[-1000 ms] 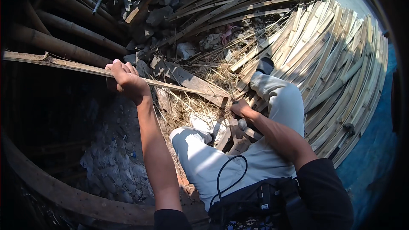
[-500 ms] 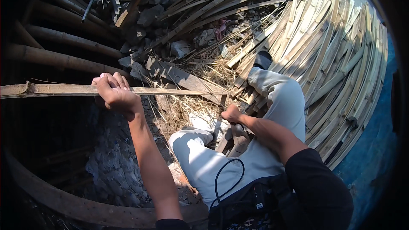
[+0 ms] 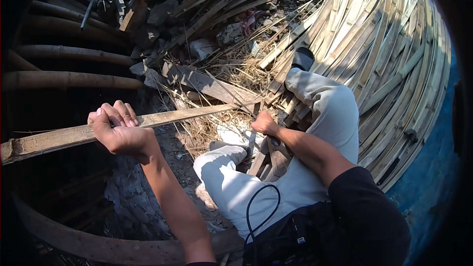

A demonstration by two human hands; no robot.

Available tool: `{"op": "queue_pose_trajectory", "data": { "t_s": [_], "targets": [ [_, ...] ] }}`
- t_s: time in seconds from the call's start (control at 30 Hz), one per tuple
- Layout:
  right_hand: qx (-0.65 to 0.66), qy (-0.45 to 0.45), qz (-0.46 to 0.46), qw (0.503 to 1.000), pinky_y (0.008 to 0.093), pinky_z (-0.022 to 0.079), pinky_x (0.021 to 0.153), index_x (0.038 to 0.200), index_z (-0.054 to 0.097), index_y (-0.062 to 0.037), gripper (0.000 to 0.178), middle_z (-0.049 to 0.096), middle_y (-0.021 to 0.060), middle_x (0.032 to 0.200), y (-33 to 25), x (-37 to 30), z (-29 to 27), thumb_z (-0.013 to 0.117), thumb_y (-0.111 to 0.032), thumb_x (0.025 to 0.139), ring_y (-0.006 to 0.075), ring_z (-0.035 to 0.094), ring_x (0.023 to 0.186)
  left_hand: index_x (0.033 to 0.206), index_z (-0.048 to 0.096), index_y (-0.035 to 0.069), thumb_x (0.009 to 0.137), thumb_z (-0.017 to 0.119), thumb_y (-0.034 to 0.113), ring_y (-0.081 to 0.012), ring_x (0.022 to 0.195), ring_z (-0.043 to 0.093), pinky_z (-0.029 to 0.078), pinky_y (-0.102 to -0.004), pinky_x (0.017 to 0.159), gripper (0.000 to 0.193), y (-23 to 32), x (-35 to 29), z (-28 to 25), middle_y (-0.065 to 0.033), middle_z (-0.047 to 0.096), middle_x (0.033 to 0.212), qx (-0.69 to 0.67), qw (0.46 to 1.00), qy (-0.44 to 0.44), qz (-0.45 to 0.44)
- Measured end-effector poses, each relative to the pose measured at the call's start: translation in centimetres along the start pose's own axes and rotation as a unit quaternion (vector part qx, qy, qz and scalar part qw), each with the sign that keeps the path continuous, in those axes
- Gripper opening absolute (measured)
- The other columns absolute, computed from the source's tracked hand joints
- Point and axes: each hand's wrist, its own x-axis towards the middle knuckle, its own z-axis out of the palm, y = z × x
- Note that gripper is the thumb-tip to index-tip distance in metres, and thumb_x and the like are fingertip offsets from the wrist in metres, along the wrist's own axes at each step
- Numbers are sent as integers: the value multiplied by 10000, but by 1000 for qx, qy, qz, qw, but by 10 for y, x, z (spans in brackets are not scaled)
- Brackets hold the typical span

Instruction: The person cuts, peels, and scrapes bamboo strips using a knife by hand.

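Note:
My left hand (image 3: 118, 128) is closed round a long split bamboo strip (image 3: 192, 113), palm up with the fingers curled over it. The strip slants from its thick, knotted end at the left edge to a thin tip between my knees. My right hand (image 3: 266, 123) is a fist just below that tip, apart from my left hand. What the fist grips is mostly hidden; a thin dark edge shows beside it. Close under the right hand, a wooden block (image 3: 279, 158) stands between my legs. Straw-like shavings (image 3: 241, 76) lie around the strip's tip.
A large pile of split bamboo strips (image 3: 379, 59) covers the right side, beside a blue sheet (image 3: 433, 187). Round bamboo poles (image 3: 74, 80) lie at the left over a dark hollow. A flat board (image 3: 207, 83) and broken stones (image 3: 201, 48) lie ahead.
My left hand has moved down and slightly left, and the strip's thick end has dropped with it, so the strip now slants. My right hand has shifted slightly up and stays closed.

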Motion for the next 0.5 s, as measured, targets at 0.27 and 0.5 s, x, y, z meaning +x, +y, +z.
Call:
{"op": "queue_pose_trajectory", "data": {
  "t_s": [0.27,0.5],
  "targets": [
    [160,-46,250,954,433,516,723,761,627,122,358,608,351,810,-38,9,-13,552,-221,688,414,648,837,633,269,114,878,378,151,-70,381,211,187,-204,364,271,5,3,9,10,234,503,43,999,30,-6],
    [121,-64,172,976,367,501,467,662,631,38,234,621,196,616,26,15,-5,516,-143,756,266,627,515,643,287,111,861,375,131,-67,381,219,183,-200,350,236,-8,-7,10,11,244,507,-12,1000,-18,-13]
  ]
}}
